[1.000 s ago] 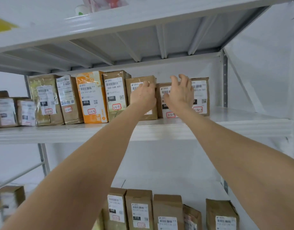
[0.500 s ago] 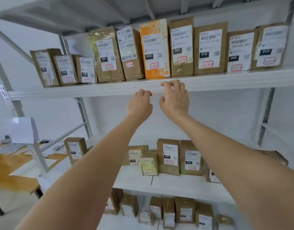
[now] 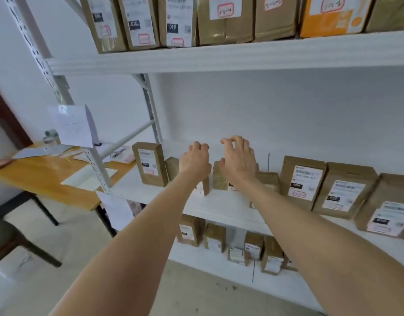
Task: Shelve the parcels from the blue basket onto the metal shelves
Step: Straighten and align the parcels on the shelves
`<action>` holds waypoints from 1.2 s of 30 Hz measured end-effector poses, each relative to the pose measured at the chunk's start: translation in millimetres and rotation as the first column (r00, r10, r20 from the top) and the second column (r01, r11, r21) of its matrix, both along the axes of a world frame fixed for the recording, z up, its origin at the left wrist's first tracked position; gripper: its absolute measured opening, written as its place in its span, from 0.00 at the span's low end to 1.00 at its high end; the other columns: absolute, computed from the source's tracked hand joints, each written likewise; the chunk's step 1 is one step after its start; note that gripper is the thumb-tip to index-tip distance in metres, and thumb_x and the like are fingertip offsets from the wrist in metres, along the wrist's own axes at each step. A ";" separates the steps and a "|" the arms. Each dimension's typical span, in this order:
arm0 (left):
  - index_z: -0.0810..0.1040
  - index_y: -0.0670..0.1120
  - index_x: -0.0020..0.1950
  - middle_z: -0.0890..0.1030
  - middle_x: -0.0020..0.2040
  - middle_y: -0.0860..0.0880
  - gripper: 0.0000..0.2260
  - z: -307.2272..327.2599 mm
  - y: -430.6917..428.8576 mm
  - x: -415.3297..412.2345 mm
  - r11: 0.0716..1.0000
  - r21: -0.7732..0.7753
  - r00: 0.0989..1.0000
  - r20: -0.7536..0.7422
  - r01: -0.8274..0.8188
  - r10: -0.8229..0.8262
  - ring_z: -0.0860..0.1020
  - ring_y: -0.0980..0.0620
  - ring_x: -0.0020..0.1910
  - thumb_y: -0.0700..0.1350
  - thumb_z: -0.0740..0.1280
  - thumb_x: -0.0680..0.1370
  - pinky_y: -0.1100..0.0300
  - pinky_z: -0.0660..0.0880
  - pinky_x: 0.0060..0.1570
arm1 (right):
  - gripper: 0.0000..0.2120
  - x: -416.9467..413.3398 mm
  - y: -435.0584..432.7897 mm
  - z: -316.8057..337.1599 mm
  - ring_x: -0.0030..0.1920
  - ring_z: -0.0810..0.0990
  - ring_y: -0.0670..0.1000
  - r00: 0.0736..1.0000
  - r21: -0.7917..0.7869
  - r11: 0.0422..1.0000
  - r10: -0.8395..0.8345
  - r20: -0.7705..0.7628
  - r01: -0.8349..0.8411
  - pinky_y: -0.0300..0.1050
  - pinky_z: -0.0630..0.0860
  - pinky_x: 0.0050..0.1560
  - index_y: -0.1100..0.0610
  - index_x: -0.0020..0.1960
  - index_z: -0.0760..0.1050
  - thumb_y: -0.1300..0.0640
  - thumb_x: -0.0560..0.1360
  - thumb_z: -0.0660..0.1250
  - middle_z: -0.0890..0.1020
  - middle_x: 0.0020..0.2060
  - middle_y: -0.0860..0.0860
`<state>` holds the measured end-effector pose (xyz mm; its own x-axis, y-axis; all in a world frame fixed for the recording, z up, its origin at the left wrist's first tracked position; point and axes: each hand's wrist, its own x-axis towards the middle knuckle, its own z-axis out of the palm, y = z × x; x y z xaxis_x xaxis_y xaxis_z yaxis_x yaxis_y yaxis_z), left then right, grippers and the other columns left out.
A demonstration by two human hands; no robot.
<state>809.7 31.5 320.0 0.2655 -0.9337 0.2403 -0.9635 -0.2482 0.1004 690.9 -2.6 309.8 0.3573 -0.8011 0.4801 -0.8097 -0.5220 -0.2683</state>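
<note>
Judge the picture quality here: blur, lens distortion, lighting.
Head view: motion blur smears the label print on the middle-shelf parcels. Head view: the wide-angle lens slants and bows the perforated upright and the upper shelf edge. Head view: the light is bright and even, with no hard shadows. Head view: the left hand and right hand are only slightly soft.

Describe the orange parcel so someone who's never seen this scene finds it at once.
Start at the white metal rack and take the highest shelf in view, packed with a row of upright parcels. The orange parcel stands near the right end of that row. It is the only one with an orange wrapper; the ones on both sides are brown.
</note>
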 end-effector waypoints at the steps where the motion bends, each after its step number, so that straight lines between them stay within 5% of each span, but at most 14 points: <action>1: 0.62 0.44 0.72 0.66 0.68 0.44 0.24 -6.6 -6.5 12.5 1.000 0.013 1.000 -0.004 -0.007 0.007 0.68 0.46 0.65 0.44 0.64 0.77 0.53 0.72 0.58 | 0.25 14.2 -6.0 -7.8 0.69 0.63 0.55 1.000 0.015 1.000 0.007 -0.002 -0.007 0.48 0.65 0.66 0.52 0.72 0.64 0.60 0.76 0.64 0.66 0.69 0.53; 12: 0.57 0.46 0.75 0.62 0.72 0.45 0.28 -38.4 -67.5 155.7 0.990 0.104 0.996 0.022 -0.091 0.089 0.65 0.44 0.69 0.40 0.64 0.77 0.52 0.71 0.60 | 0.28 146.3 -81.7 -63.9 0.74 0.55 0.57 0.981 0.195 0.978 0.104 -0.162 -0.072 0.51 0.60 0.70 0.52 0.75 0.59 0.52 0.78 0.63 0.58 0.74 0.55; 21: 0.46 0.48 0.78 0.56 0.77 0.46 0.37 -60.1 -114.1 267.0 0.952 0.302 0.984 0.180 -0.054 -0.002 0.51 0.44 0.77 0.41 0.66 0.77 0.46 0.56 0.73 | 0.40 220.8 -110.8 -112.0 0.77 0.42 0.62 0.919 0.447 0.885 0.062 -0.390 0.130 0.56 0.50 0.76 0.50 0.79 0.43 0.53 0.77 0.65 0.44 0.78 0.54; 25: 0.56 0.50 0.74 0.67 0.69 0.47 0.30 -68.4 -128.3 299.4 0.942 0.337 0.946 0.305 -0.001 -0.108 0.67 0.44 0.68 0.45 0.67 0.77 0.48 0.67 0.62 | 0.41 246.6 -117.6 -124.5 0.76 0.49 0.64 0.882 0.475 0.838 -0.017 -0.470 0.269 0.60 0.55 0.73 0.51 0.78 0.44 0.58 0.75 0.67 0.52 0.77 0.53; 29: 0.59 0.50 0.72 0.68 0.67 0.47 0.28 -62.4 -137.6 325.4 0.931 0.366 0.951 0.288 0.000 -0.113 0.68 0.44 0.66 0.48 0.69 0.76 0.47 0.70 0.56 | 0.37 266.8 -120.8 -124.0 0.67 0.66 0.60 0.861 0.465 0.814 -0.082 -0.502 0.349 0.63 0.61 0.67 0.53 0.75 0.54 0.63 0.71 0.67 0.67 0.68 0.53; 36: 0.59 0.49 0.72 0.68 0.65 0.47 0.30 -57.1 -145.6 345.9 0.912 0.409 0.951 0.269 0.031 -0.152 0.68 0.43 0.66 0.47 0.71 0.74 0.45 0.70 0.56 | 0.38 297.8 -125.7 -129.2 0.70 0.63 0.59 0.886 0.425 0.871 -0.025 -0.464 0.247 0.67 0.51 0.72 0.50 0.76 0.54 0.65 0.71 0.67 0.66 0.68 0.55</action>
<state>1155.6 -114.1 262.9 0.1502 -0.9835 -0.1007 -0.9549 -0.1179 -0.2727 988.8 -128.4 180.6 0.3070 -0.9423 -0.1331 -0.9516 -0.3023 -0.0550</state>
